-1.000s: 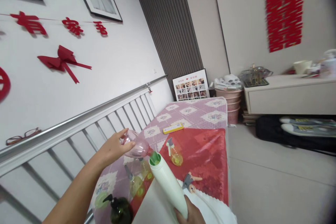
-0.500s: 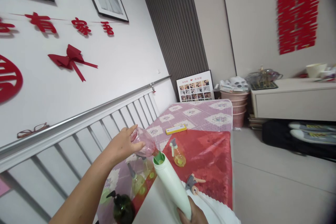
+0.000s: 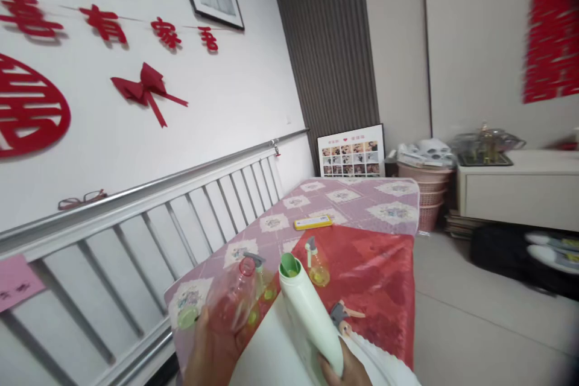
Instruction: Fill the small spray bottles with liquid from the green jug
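Red cloth point(image 3: 380, 289) on purple mattress point(image 3: 359, 200)

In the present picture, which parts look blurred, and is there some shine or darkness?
Head view: the pink bottle and left hand look smeared; head view: the red wall hanging is soft-edged, with darkness along the right border; head view: the red cloth shows pale sheen.

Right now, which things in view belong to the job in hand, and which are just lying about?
In use:
pink bottle in the left hand
pale green bottle in the right hand
loose spray head, probably

Lying about:
glasses
yellow box
framed photo board
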`<state>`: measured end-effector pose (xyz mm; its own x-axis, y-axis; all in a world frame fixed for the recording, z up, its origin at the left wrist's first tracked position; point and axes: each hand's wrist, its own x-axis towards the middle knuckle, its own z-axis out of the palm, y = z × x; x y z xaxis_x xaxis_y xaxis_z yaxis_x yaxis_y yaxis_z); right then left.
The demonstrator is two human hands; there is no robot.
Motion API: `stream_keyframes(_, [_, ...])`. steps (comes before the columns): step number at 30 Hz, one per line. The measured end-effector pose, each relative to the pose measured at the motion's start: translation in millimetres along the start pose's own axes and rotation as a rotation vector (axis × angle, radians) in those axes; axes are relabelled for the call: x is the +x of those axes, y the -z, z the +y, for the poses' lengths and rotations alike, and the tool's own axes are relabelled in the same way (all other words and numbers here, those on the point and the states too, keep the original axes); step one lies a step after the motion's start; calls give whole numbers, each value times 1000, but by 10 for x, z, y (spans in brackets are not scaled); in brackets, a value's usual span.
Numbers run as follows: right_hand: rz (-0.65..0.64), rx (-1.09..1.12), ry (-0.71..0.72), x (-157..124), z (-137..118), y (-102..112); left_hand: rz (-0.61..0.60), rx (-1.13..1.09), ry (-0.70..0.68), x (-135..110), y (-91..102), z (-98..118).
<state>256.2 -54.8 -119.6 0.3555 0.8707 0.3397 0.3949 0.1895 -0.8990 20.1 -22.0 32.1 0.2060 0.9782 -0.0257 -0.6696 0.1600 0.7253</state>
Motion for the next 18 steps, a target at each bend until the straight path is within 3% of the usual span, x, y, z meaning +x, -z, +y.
stream_keyframes(3, [2, -36, 1, 16, 28, -2, 14, -138, 96, -78, 183, -198])
stream_keyframes(6, [2, -85, -12, 35, 58, -18, -67, -190, 166, -161, 272, -271])
stream_keyframes(10, [-2, -143, -40, 48, 84, -25, -228, -304, 212, -307, 206, -174])
stream_keyframes(14, [3, -183, -81, 70, 136, -21, -404, -269, 343, -424, 88, 28])
stream_keyframes(18, [-9, -184, -100, 80, 103, -17, -385, -265, 289, -523, 72, 49])
